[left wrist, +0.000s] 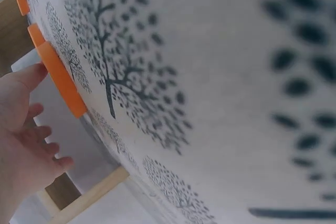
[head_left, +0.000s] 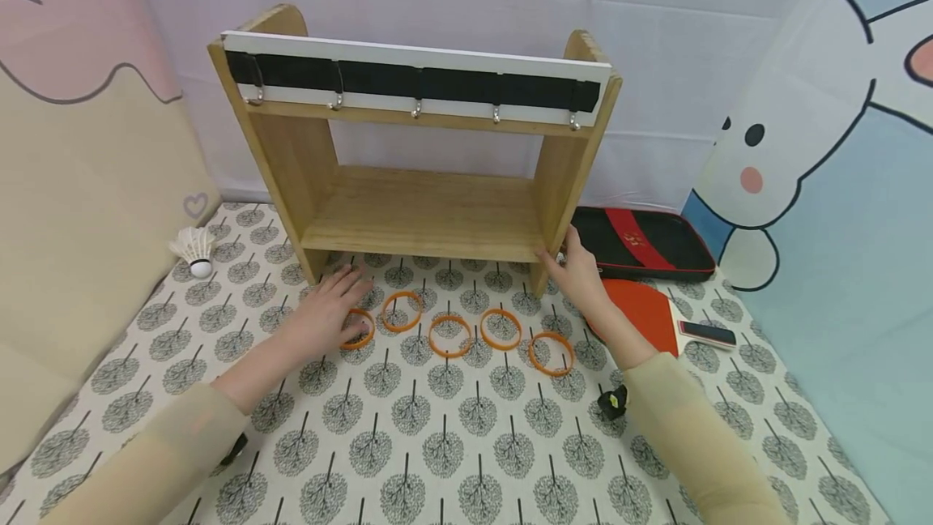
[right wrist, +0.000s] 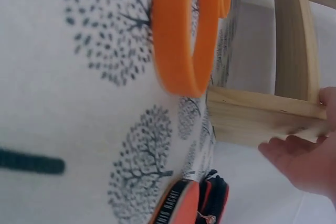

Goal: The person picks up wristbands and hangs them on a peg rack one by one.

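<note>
A wooden shelf rack [head_left: 430, 213] stands upright at the back of the table. Its top front carries a white board [head_left: 408, 53] with a black strip and several metal hooks [head_left: 416, 108]. Beside its right side panel is my right hand [head_left: 579, 278], thumb at the front edge and fingers along the outer face, gripping the panel. My left hand [head_left: 324, 314] reaches over the leftmost orange ring [head_left: 370, 336], fingers extended and spread. The left wrist view shows that thumb against an orange ring [left wrist: 65, 85]. More orange rings [head_left: 449, 355] lie in a loose row before the rack.
A red table tennis paddle [head_left: 641, 314] lies right of the rack, in front of a black and red case [head_left: 656, 243]. On the far left rests a shuttlecock [head_left: 195, 248]. A tree-print cloth [head_left: 452, 460] covers the table, with fabric walls around it.
</note>
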Demonstrator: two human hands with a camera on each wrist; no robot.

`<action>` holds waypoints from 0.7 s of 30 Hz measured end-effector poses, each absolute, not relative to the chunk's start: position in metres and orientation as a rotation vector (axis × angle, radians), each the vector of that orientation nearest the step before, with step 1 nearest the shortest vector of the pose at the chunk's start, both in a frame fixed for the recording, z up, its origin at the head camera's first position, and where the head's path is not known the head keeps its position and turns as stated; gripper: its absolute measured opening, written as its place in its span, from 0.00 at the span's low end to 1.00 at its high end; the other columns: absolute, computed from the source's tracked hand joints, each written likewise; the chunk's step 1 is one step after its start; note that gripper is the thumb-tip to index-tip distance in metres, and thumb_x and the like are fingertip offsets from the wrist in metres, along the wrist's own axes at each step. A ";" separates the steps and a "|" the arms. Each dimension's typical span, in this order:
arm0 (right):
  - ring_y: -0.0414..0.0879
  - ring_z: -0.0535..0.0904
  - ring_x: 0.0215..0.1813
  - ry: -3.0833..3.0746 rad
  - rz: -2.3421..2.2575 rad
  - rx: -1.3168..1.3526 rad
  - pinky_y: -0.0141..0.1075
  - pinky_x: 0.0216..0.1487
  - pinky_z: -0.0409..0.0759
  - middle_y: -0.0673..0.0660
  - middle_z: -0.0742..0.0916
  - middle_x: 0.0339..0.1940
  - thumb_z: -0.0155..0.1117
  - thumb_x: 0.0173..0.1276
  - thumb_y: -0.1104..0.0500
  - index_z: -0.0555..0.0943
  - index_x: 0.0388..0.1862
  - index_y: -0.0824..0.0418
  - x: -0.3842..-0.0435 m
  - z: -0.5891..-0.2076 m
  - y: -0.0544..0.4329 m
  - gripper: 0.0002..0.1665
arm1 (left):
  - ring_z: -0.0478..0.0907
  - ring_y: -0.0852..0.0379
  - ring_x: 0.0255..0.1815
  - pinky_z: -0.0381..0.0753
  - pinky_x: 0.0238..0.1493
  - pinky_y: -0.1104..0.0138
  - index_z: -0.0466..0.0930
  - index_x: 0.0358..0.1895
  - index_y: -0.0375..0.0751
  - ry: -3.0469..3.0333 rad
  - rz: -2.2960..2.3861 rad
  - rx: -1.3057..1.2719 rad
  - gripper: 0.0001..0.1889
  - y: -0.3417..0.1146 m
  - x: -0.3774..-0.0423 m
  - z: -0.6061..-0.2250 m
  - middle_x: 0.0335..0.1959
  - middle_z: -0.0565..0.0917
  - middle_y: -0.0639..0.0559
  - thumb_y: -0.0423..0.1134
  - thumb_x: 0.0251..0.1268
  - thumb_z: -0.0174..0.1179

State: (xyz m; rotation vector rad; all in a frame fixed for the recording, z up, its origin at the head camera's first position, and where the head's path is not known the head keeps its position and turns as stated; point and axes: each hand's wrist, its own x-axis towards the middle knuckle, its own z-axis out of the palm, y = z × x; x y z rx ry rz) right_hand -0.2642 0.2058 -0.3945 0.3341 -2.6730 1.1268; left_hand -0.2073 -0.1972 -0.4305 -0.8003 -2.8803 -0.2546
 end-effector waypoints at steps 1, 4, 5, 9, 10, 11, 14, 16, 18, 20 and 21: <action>0.61 0.73 0.63 -2.667 1.146 0.327 0.53 0.52 0.79 0.68 0.73 0.64 0.57 0.70 0.48 0.50 0.73 0.62 -0.264 -0.395 0.205 0.42 | 0.55 0.33 0.70 0.56 0.68 0.42 0.65 0.67 0.35 -2.882 -0.271 -0.809 0.36 -0.197 -0.208 -0.431 0.70 0.61 0.34 0.49 0.58 0.65; 0.61 0.75 0.61 -2.650 1.191 0.309 0.52 0.48 0.81 0.68 0.73 0.64 0.57 0.70 0.49 0.51 0.73 0.60 -0.264 -0.397 0.204 0.40 | 0.63 0.33 0.66 0.61 0.66 0.42 0.69 0.63 0.34 -2.876 -0.328 -0.852 0.33 -0.198 -0.213 -0.433 0.65 0.68 0.33 0.46 0.57 0.66; 0.61 0.75 0.60 -2.644 1.196 0.303 0.52 0.46 0.82 0.68 0.74 0.64 0.57 0.70 0.49 0.52 0.73 0.59 -0.264 -0.396 0.204 0.40 | 0.65 0.34 0.64 0.63 0.65 0.43 0.71 0.61 0.33 -2.872 -0.353 -0.867 0.32 -0.199 -0.214 -0.434 0.62 0.71 0.33 0.45 0.56 0.67; 0.61 0.77 0.58 -2.615 1.215 0.293 0.53 0.44 0.82 0.68 0.74 0.63 0.58 0.69 0.49 0.53 0.72 0.58 -0.263 -0.396 0.203 0.39 | 0.74 0.39 0.53 0.72 0.58 0.46 0.80 0.49 0.34 -2.850 -0.441 -0.926 0.21 -0.201 -0.219 -0.436 0.49 0.80 0.39 0.40 0.53 0.68; 0.62 0.77 0.57 -2.609 1.223 0.297 0.53 0.44 0.82 0.68 0.74 0.63 0.58 0.69 0.50 0.52 0.72 0.58 -0.263 -0.396 0.204 0.40 | 0.76 0.41 0.51 0.74 0.56 0.47 0.81 0.45 0.35 -2.846 -0.460 -0.937 0.17 -0.201 -0.220 -0.436 0.46 0.82 0.42 0.38 0.53 0.68; 0.62 0.77 0.57 -2.601 1.238 0.296 0.53 0.44 0.82 0.68 0.74 0.63 0.58 0.69 0.50 0.52 0.73 0.57 -0.264 -0.397 0.204 0.40 | 0.77 0.43 0.48 0.76 0.54 0.49 0.83 0.42 0.37 -2.849 -0.474 -0.939 0.14 -0.202 -0.221 -0.436 0.43 0.83 0.44 0.38 0.52 0.68; 0.62 0.77 0.57 -2.584 1.305 0.294 0.53 0.46 0.82 0.67 0.74 0.63 0.58 0.69 0.50 0.49 0.74 0.53 -0.266 -0.400 0.206 0.42 | 0.78 0.49 0.41 0.79 0.48 0.53 0.84 0.35 0.42 -2.857 -0.515 -0.945 0.06 -0.203 -0.223 -0.437 0.35 0.83 0.50 0.35 0.52 0.68; 0.61 0.76 0.57 -2.571 1.361 0.296 0.52 0.47 0.82 0.67 0.73 0.64 0.59 0.69 0.51 0.48 0.75 0.51 -0.266 -0.400 0.206 0.42 | 0.78 0.51 0.39 0.79 0.46 0.55 0.84 0.32 0.44 -2.868 -0.540 -0.942 0.04 -0.204 -0.225 -0.438 0.33 0.83 0.53 0.34 0.52 0.67; 0.63 0.75 0.58 -2.554 1.425 0.309 0.54 0.48 0.81 0.67 0.71 0.65 0.59 0.69 0.53 0.47 0.75 0.50 -0.264 -0.397 0.205 0.43 | 0.78 0.53 0.37 0.79 0.45 0.55 0.84 0.30 0.45 -2.888 -0.577 -0.920 0.03 -0.205 -0.226 -0.437 0.32 0.83 0.55 0.34 0.52 0.67; 0.65 0.74 0.58 -2.533 1.485 0.332 0.57 0.48 0.80 0.69 0.70 0.66 0.58 0.69 0.56 0.46 0.75 0.52 -0.259 -0.390 0.202 0.43 | 0.78 0.55 0.36 0.80 0.42 0.58 0.84 0.30 0.47 -2.907 -0.623 -0.893 0.04 -0.207 -0.228 -0.437 0.31 0.83 0.56 0.34 0.52 0.68; 0.66 0.74 0.58 -2.526 1.509 0.345 0.58 0.48 0.79 0.70 0.69 0.66 0.58 0.69 0.58 0.45 0.75 0.53 -0.257 -0.386 0.201 0.43 | 0.78 0.57 0.34 0.80 0.40 0.60 0.84 0.29 0.46 -2.913 -0.659 -0.885 0.03 -0.208 -0.228 -0.436 0.30 0.83 0.56 0.33 0.52 0.68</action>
